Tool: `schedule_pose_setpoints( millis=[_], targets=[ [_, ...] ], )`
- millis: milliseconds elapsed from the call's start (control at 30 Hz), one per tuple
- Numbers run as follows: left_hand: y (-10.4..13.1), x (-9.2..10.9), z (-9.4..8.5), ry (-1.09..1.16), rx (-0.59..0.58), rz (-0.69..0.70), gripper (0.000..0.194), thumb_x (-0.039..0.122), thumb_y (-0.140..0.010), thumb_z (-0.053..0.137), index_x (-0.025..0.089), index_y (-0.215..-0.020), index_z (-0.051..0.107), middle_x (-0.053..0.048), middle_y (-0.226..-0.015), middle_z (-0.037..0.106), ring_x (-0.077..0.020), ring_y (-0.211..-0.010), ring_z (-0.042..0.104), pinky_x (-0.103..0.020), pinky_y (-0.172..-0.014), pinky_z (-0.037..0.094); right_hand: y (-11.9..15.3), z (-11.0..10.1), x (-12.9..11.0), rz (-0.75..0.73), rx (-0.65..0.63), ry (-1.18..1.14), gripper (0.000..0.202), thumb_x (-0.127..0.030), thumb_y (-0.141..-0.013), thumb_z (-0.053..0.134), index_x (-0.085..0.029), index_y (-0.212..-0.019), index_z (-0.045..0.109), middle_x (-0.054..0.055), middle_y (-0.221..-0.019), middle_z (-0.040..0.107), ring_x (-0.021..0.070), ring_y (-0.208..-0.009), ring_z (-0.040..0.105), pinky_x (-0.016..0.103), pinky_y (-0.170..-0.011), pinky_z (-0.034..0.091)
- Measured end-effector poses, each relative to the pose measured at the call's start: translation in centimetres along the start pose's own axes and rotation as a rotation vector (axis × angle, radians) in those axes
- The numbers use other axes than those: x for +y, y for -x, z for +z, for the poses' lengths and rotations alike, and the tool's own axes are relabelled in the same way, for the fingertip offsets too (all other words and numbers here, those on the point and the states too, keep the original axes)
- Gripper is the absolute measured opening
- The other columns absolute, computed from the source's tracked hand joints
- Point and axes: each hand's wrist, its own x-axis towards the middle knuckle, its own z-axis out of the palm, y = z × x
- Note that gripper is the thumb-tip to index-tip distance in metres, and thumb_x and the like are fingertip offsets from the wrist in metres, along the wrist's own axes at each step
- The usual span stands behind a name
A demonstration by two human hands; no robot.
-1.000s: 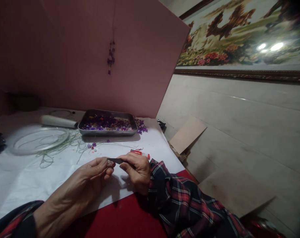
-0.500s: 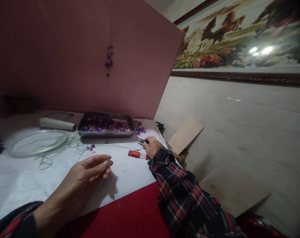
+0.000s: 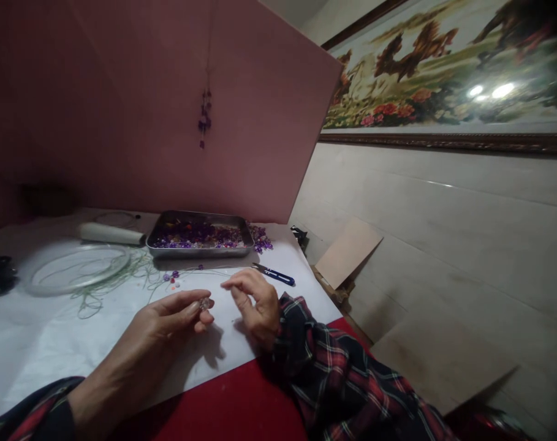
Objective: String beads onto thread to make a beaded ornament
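Between the thumb and fingers of my left hand (image 3: 168, 324) is a small clear bead (image 3: 205, 303), held above the white table cover. My right hand (image 3: 255, 306) hovers just to the right of it, index finger and thumb drawn close together; whatever they may hold is too small to make out. Behind my right hand lie blue-handled thread snips (image 3: 274, 274), untouched. A thin green cord (image 3: 209, 271) runs across the cover toward my right fingers. A few loose beads (image 3: 173, 277) lie beyond my left hand. The red lighter does not show.
A metal tray (image 3: 200, 252) of mostly purple beads stands at the back, with more beads (image 3: 262, 239) spilled at its right. To the left are a clear ring-shaped coil (image 3: 76, 288), tangled cord (image 3: 103, 283) and a white cone (image 3: 110, 234). A bead strand (image 3: 204, 119) hangs on the pink panel.
My right hand has let go of the thread snips and moved left and nearer, toward my left hand. The red lighter has gone from sight. My left hand stays almost in place.
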Motion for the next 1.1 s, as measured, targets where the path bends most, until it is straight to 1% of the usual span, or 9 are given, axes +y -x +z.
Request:
schedule_pose_setpoints(
  millis=[167, 267, 400, 500, 633, 733, 833, 967, 1100],
  targets=[
    [-0.3, -0.2, 0.5, -0.016, 0.022, -0.004, 0.025, 0.02, -0.062, 0.083, 0.017, -0.084, 0.071, -0.003, -0.068, 0.07, -0.0133, -0.057, 0.061, -0.024, -0.054, 0.05, 0.9, 1.1, -1.9, -0.014, -0.046, -0.119, 0.021, -0.031, -0.088, 0.057, -0.013, -0.095, 0.065, 0.007, -0.084, 0.063, 0.0183, -0.081, 0.056, 0.03, -0.071, 0.043],
    [-0.4, -1.0, 0.9, -0.103, 0.048, 0.025, 0.024, 0.025, -0.057, 0.085, 0.016, -0.068, 0.065, 0.001, -0.058, 0.065, -0.0101, -0.049, 0.056, -0.021, -0.05, 0.044, 1.3, 1.7, -1.4, 0.036, -0.024, -0.156, 0.016, -0.028, -0.086, 0.059, -0.014, -0.082, 0.064, 0.004, -0.075, 0.059, 0.0162, -0.073, 0.054, 0.027, -0.065, 0.041],
    [-0.7, -1.1, 0.6, -0.332, 0.133, 0.189, 0.026, 0.042, -0.069, 0.071, 0.017, -0.07, 0.063, -0.002, -0.057, 0.066, -0.0138, -0.048, 0.055, -0.027, -0.049, 0.044, 1.5, 2.2, -0.5, 0.137, -0.016, -0.155, 0.012, -0.025, -0.084, 0.062, -0.015, -0.079, 0.063, 0.001, -0.072, 0.057, 0.0144, -0.067, 0.053, 0.025, -0.06, 0.037],
    [-1.6, 1.3, -1.0, -0.506, 0.225, 0.313, 0.027, 0.041, -0.066, 0.07, 0.017, -0.079, 0.066, -0.005, -0.069, 0.071, -0.0171, -0.057, 0.057, -0.029, -0.052, 0.045, 0.8, 2.1, 0.4, 0.142, -0.03, -0.063, 0.004, -0.018, -0.081, 0.063, -0.014, -0.081, 0.062, 0.003, -0.076, 0.059, 0.0153, -0.071, 0.054, 0.027, -0.064, 0.038],
    [-3.8, 5.6, -3.3, -0.812, 0.384, 0.491, 0.029, 0.041, -0.068, 0.065, 0.02, -0.087, 0.067, -0.005, -0.081, 0.072, -0.0212, -0.076, 0.06, -0.031, -0.07, 0.046, -0.4, 2.1, 1.5, 0.102, -0.247, 0.145, 0.005, -0.013, -0.079, 0.067, -0.014, -0.082, 0.064, 0.004, -0.08, 0.062, 0.0179, -0.077, 0.056, 0.029, -0.068, 0.038],
    [-5.7, 7.0, -3.6, -1.059, 0.329, 0.5, 0.024, 0.041, -0.07, 0.06, 0.02, -0.078, 0.068, -0.006, -0.078, 0.074, -0.024, -0.077, 0.065, -0.032, -0.072, 0.047, -0.6, 2.5, 1.9, 0.039, -0.313, 0.251, 0.009, -0.018, -0.081, 0.068, -0.014, -0.088, 0.066, 0.006, -0.086, 0.064, 0.02, -0.083, 0.056, 0.031, -0.07, 0.039],
    [-7.2, 6.6, -2.7, -1.329, 0.241, 0.471, 0.019, 0.033, -0.073, 0.055, 0.022, -0.075, 0.07, -0.007, -0.075, 0.076, -0.026, -0.073, 0.068, -0.033, -0.068, 0.046, -0.2, 2.9, 1.9, -0.016, -0.231, 0.33, 0.014, -0.024, -0.082, 0.068, -0.015, -0.093, 0.066, 0.007, -0.088, 0.063, 0.0216, -0.084, 0.055, 0.032, -0.068, 0.037],
    [-8.3, 5.6, -1.2, -1.655, 0.19, 0.439, 0.032, 0.03, -0.082, 0.043, 0.021, -0.086, 0.073, -0.016, -0.089, 0.078, -0.0349, -0.081, 0.069, -0.04, -0.067, 0.042, 0.3, 3.1, 1.6, -0.036, -0.137, 0.302, 0.007, -0.021, -0.079, 0.07, -0.017, -0.083, 0.066, 0.005, -0.083, 0.062, 0.0194, -0.08, 0.054, 0.031, -0.063, 0.035],
    [-9.3, 4.9, -0.5, -1.839, 0.113, 0.394, 0.039, 0.027, -0.085, 0.036, 0.02, -0.095, 0.073, -0.019, -0.084, 0.077, -0.0379, -0.079, 0.07, -0.043, -0.066, 0.041, 0.4, 3.2, 1.5, -0.003, -0.089, 0.258, 0.008, -0.018, -0.076, 0.073, -0.017, -0.077, 0.064, 0.003, -0.084, 0.062, 0.0182, -0.079, 0.055, 0.03, -0.063, 0.035]
  ],
)
